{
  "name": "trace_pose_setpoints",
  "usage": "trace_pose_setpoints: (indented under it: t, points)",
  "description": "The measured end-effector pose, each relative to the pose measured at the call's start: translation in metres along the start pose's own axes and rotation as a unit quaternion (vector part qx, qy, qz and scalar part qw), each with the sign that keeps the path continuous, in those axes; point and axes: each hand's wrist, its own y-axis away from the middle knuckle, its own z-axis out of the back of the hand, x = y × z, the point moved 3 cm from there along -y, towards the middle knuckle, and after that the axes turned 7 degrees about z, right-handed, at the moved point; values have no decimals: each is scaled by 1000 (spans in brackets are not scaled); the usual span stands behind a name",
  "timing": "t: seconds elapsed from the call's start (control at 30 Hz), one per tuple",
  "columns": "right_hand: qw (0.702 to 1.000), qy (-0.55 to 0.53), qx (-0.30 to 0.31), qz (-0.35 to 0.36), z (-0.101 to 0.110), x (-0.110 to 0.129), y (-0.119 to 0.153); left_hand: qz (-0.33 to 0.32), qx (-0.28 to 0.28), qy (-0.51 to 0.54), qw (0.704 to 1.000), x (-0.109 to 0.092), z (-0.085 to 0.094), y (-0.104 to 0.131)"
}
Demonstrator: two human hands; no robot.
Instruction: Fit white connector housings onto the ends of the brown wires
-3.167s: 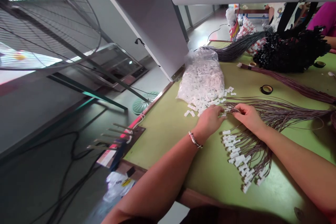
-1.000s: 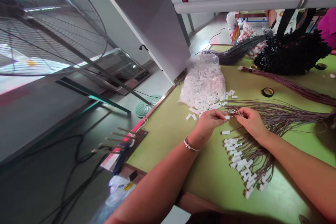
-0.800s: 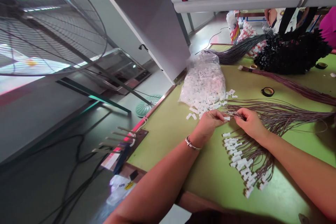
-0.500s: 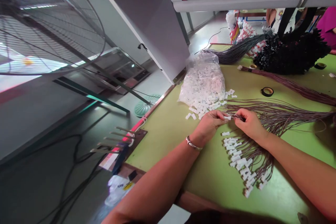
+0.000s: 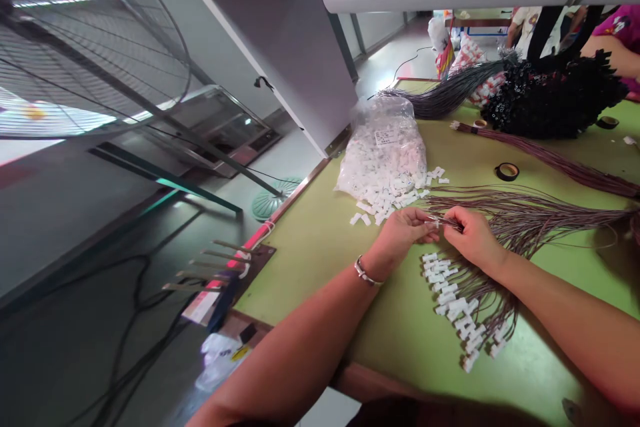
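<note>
My left hand (image 5: 403, 232) is closed in a pinch, thumb and fingertips on a small white plastic connector mostly hidden by the fingers. Facing it almost tip to tip, my right hand (image 5: 473, 237) pinches thin brown wires, whose bare-looking metal ends (image 5: 434, 218) point at the left fingertips. Below both hands lies a slanting row of white connectors (image 5: 456, 309) on brown wires. Behind the right hand spreads a loose bundle of brown wires (image 5: 537, 208). Just beyond the left hand, loose white connectors (image 5: 395, 199) spill from a clear plastic bag (image 5: 383, 127).
A black tape roll (image 5: 507, 171) lies on the green table (image 5: 310, 267). Further back are a tied brown wire bundle (image 5: 550, 163), grey wires (image 5: 445, 95) and a black heap (image 5: 550, 100). A fan (image 5: 95, 47) stands left. Other people sit beyond the table.
The white connector at my left fingertips shows less than before, and the hands have come slightly closer together. The camera view has shifted a little.
</note>
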Motion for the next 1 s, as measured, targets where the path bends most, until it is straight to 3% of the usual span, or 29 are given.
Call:
trace_pose_setpoints:
  t: [0.27,0.5,0.63,1.0]
  points:
    - [1000,11,5,14,0,1,0,4,-4,14,1000,4,-5,-2]
    - [998,-41,-31,-23,1,2,-2,-2,-1,68,998,2,-2,1]
    - [997,-52,-42,-35,1,2,-2,-12,-12,49,999,0,0,1]
    - [999,-33,7,-40,1,-2,-1,-49,-20,-49,997,1,-11,0]
